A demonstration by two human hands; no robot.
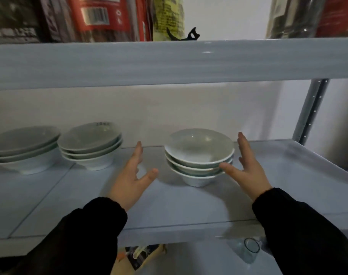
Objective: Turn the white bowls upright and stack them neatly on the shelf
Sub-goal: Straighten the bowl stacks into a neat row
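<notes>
Right stack of white bowls [199,155]: all upright, nested, rims roughly aligned, standing on its foot on the shelf [169,207], right of centre, toward the far side. The top bowl holds nothing.

Middle stack [90,147]: upright, nested, to the left, well apart from the right stack. Left stack [22,149]: upright, nested, just beside the middle one, partly cut off by the frame edge.

Left hand [129,175]: over the shelf to the left of the right stack, clear of it. Grip apart, fingers spread and straight, holding nothing.

Right hand [246,167]: to the right of the same stack. Grip apart, fingers straight and pointing away. Thumb tip lies at the rims of the lower bowls; contact cannot be confirmed. Black sleeves [300,225] cover both forearms.

Upper shelf [169,62] spans the frame above, carrying red packages [97,16]. Metal post [312,110] at far right. A clear glass [250,249] shows below the shelf's near edge.
</notes>
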